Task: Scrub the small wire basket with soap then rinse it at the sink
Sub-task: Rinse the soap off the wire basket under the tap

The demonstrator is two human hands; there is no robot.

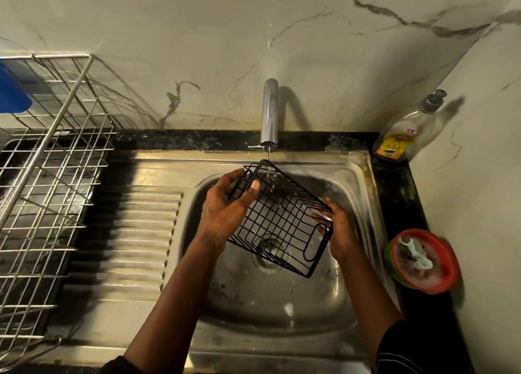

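A small black wire basket (282,221) is held tilted over the steel sink (363,181), right under the chrome tap (269,111). A thin stream of water falls from the spout onto the basket's upper corner. My left hand (225,207) grips the basket's upper left end, thumb over the rim. My right hand (339,227) holds the lower right end, fingers partly hidden behind the wires. The drain shows through the basket's mesh.
A red bowl (425,260) with suds and a pale scrub pad sits on the black counter right of the sink. A dish soap bottle (406,131) stands in the back right corner. A steel dish rack (48,176) stands left, beside the ribbed drainboard (135,232).
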